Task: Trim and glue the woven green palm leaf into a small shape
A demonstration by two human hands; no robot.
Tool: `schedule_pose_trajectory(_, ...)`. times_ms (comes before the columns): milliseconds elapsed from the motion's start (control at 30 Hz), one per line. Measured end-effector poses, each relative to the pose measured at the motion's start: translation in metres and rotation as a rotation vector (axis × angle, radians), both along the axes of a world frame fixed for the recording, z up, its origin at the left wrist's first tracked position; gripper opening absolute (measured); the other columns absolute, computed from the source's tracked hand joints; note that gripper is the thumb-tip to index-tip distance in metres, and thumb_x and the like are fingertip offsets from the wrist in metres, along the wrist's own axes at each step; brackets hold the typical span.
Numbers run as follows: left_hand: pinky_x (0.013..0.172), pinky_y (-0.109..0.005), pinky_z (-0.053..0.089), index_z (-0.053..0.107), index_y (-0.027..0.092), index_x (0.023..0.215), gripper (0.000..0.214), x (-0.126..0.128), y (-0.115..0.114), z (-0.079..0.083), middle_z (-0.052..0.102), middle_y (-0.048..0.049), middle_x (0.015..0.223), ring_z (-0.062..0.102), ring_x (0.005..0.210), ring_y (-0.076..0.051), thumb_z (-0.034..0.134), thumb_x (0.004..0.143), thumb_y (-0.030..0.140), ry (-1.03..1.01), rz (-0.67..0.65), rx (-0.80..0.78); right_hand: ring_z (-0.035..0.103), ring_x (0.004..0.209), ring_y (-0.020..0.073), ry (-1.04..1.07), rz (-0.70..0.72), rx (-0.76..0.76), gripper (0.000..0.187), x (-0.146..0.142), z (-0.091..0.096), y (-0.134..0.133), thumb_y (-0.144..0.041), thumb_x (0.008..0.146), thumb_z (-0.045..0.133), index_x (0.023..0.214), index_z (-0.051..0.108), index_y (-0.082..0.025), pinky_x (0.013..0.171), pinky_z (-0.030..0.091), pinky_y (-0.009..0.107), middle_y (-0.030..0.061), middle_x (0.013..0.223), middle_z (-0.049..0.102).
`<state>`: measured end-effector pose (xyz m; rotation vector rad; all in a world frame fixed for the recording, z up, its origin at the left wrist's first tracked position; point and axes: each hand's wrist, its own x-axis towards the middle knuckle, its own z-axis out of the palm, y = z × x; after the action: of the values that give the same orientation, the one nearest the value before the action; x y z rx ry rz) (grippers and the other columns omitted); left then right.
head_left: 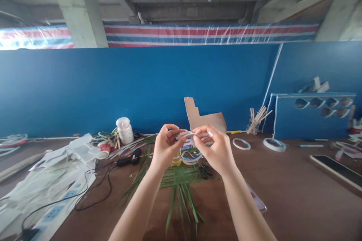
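Far L: heap of thin, crumpled white sheets (60, 165), edges ragged, w/ flat white power strip (53, 212) alongside. Then red-and-white paper cup (104, 150), rounded white plastic jar (125, 132) near tabletop's back edge, black corded tool (128, 159). Ctr: L hand (166, 145) pinches small, thin, whitish piece (189, 134) w/ fingertips; exact shape blurred. It's held b/w both hands, above flat weave of long green leaf strips (179, 179), loose ends fanning out twd viewer b/w forearms. Stiff brown cardboard cutout (209, 121), stepped edge, stands behind. R hand (216, 145) pinches same piece. Then smooth white tape ring (241, 144), slim wooden sticks (258, 118) upright/slanting, thicker white tape roll (274, 145). Brown tabletop (291, 188) stretches wide to dark flat slab (339, 171), far R; blue panel (169, 83) bounds reach at back.
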<state>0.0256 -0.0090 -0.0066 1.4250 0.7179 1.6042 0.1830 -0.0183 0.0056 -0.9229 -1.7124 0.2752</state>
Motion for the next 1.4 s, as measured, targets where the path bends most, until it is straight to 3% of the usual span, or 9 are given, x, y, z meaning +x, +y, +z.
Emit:
schedule_pose_trajectory(133,0.076,-0.029,0.051,0.046,0.017,0.092,0.035,-0.002,0.002,-0.001,0.066,-0.0092,0.095,0.065,0.087,-0.018,0.072,0.070,0.022,-0.052,-0.024,0.035,0.062,0.079,0.0153,-0.079,-0.168,0.089,0.004,0.006,0.001,0.006,-0.023,0.076,0.059,0.080,0.059,-0.022,0.073,0.047,0.028,-0.0003,0.088,0.067)
schedule_pose_trajectory(500,0.069,-0.022,0.050,0.051,0.016,0.086,0.019,-0.002,0.002,0.000,0.066,-0.0046,0.086,0.065,0.080,-0.014,0.065,0.077,0.026,-0.052,0.058,0.051,0.063,0.069,0.0131,-0.121,-0.065,0.082,0.005,0.007,-0.001,0.008,-0.019,0.079,0.057,0.081,0.060,-0.023,0.067,0.046,0.024,-0.0020,0.077,0.067)
schedule_pose_trajectory(867,0.065,-0.025,0.056,0.050,0.016,0.080,0.022,-0.002,-0.002,-0.001,0.072,-0.0065,0.079,0.070,0.075,-0.018,0.069,0.073,0.025,-0.001,0.179,0.076,0.058,0.065,0.0087,-0.186,0.037,0.016,0.005,0.012,0.004,-0.001,-0.018,0.079,0.057,0.080,0.058,-0.023,0.063,0.044,0.019,-0.0052,0.073,0.064)
schedule_pose_trajectory(1200,0.070,-0.027,0.055,0.052,0.016,0.079,0.019,-0.004,-0.004,-0.001,0.072,-0.0069,0.079,0.069,0.080,-0.020,0.068,0.074,0.024,0.050,0.067,0.098,0.058,0.058,0.0096,-0.202,-0.049,0.009,0.003,0.013,0.004,-0.004,-0.020,0.079,0.058,0.078,0.058,-0.023,0.058,0.042,0.019,-0.0042,0.072,0.066)
schedule_pose_trajectory(1400,0.067,-0.025,0.054,0.051,0.016,0.076,0.019,-0.006,-0.005,0.002,0.072,-0.0059,0.076,0.068,0.083,-0.020,0.068,0.075,0.024,0.042,-0.083,0.076,0.055,0.055,0.0082,-0.247,-0.082,0.057,0.007,0.012,0.006,-0.010,-0.017,0.079,0.056,0.076,0.056,-0.023,0.055,0.039,0.019,-0.0049,0.072,0.066)
